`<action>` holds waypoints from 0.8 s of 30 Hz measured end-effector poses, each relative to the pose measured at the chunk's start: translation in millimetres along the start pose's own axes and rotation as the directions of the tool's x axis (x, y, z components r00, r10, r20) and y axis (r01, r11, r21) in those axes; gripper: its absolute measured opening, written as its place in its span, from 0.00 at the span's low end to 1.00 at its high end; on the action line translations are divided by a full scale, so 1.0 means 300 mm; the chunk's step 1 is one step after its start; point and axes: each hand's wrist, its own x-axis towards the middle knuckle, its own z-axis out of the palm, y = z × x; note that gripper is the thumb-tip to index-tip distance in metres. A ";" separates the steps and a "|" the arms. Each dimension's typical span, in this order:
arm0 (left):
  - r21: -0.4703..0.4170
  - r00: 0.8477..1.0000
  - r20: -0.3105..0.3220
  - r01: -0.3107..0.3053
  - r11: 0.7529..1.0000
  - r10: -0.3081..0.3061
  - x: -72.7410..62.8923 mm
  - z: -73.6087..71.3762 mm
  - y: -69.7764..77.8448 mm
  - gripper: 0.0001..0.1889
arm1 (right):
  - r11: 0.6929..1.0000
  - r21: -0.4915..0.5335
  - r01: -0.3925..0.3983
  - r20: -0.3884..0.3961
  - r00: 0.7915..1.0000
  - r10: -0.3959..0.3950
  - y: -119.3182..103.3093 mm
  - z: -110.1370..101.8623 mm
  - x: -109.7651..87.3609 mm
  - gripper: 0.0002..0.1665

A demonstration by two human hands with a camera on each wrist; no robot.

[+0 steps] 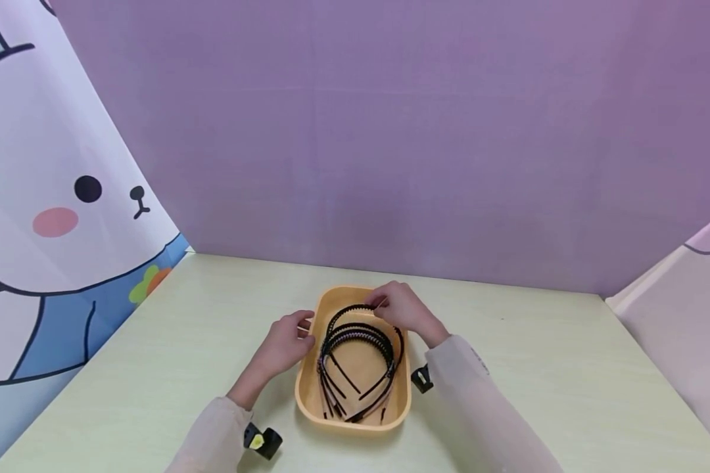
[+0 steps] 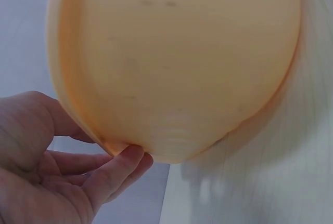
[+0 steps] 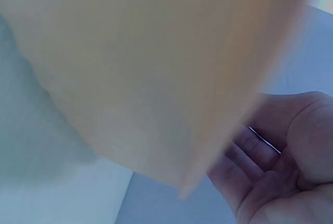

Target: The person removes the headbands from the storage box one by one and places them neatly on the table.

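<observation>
My left hand (image 1: 286,341) is at the left side of a yellow-orange plastic basket (image 1: 304,394). In the left wrist view, its thumb and fingers pinch the corner of the basket wall (image 2: 177,78). Over the basket's far right corner, my right hand (image 1: 405,309) bends its fingers at the top arc of a black toothed headband (image 1: 344,311), pinching it. The right wrist view shows that hand (image 3: 281,167) with its fingertips hidden behind the blurred basket wall (image 3: 130,78). Several more dark headbands (image 1: 359,330) lie nested in the basket, their ends toward me.
The basket stands on a pale table (image 1: 520,381) near its middle. A purple cloth backdrop (image 1: 390,144) rises behind the far edge. Printed cartoon cloth (image 1: 53,164) hangs on the left, and a pale panel (image 1: 686,322) is on the right. Black wrist cameras (image 1: 266,442) sit beside the sleeves.
</observation>
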 end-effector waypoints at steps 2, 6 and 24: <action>0.002 1.000 0.003 0.005 1.000 -0.005 -0.001 -0.003 0.001 0.25 | 1.000 0.002 -0.005 0.001 1.000 0.005 -0.003 -0.015 -0.001 0.12; -0.002 1.000 0.001 0.010 1.000 -0.010 -0.002 -0.010 0.002 0.25 | 1.000 0.006 0.013 0.002 1.000 -0.013 -0.011 -0.050 0.000 0.12; -0.012 1.000 -0.006 -0.012 1.000 0.012 -0.018 -0.014 -0.005 0.24 | 0.998 -0.040 -0.049 0.017 0.999 0.050 0.081 -0.210 -0.014 0.15</action>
